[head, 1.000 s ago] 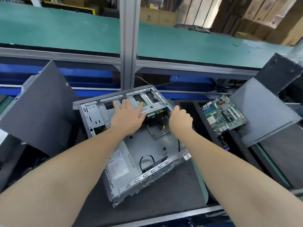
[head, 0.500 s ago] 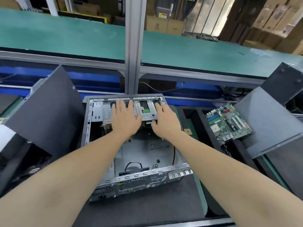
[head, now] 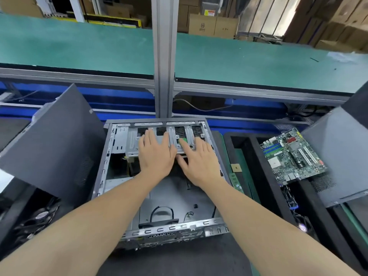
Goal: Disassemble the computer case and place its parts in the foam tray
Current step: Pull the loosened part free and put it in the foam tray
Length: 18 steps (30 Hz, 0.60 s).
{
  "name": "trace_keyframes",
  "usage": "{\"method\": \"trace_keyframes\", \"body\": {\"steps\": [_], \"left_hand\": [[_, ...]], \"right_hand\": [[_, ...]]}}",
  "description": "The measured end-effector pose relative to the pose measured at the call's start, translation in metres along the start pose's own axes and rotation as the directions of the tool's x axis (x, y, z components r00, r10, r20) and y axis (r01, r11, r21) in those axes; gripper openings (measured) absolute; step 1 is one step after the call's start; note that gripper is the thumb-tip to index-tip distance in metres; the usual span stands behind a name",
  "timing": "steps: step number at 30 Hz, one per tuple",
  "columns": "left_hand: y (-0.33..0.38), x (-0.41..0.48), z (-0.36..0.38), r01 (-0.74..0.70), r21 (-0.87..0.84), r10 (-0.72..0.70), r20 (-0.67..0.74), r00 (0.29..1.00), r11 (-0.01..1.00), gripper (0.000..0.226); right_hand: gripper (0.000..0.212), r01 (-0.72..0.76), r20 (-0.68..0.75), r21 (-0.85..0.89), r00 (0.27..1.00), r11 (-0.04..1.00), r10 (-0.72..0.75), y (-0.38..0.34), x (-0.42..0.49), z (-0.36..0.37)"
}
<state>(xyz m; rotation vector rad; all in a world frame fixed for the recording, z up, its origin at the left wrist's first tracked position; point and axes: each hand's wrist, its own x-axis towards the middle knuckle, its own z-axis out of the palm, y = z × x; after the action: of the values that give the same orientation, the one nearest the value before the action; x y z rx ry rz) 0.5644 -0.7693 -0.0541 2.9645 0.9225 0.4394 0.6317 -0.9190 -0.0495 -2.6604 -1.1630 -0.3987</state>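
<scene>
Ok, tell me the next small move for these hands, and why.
Probably grip the near edge of the drive cage and try lifting it. Both the left hand and right hand lie flat on it, it sits in the computer case, and the motherboard already rests in the foam tray.

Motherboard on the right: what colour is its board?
Green; the motherboard shows best in the head view.

No text is legible: the orange label [head: 210,12], the cardboard box [head: 201,24] logo and the motherboard [head: 292,156] markings are too blurred.
</scene>
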Motion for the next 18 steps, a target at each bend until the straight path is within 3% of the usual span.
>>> {"method": "trace_keyframes", "body": {"steps": [12, 18], "left_hand": [[0.019, 0.023, 0.004, -0.123, -0.095, 0.126, 0.022, 0.992, 0.988, 0.063], [0.015, 0.021, -0.005, -0.18, -0.124, 0.195, 0.121, 0.973, 0.976, 0.064]], "right_hand": [[0.057, -0.134, -0.013, -0.05, 0.991, 0.99, 0.133, 0.013, -0.004, -0.001], [0.057, -0.205, 0.029, -0.077, 0.978, 0.976, 0.208, 0.006, -0.002, -0.002]]}}
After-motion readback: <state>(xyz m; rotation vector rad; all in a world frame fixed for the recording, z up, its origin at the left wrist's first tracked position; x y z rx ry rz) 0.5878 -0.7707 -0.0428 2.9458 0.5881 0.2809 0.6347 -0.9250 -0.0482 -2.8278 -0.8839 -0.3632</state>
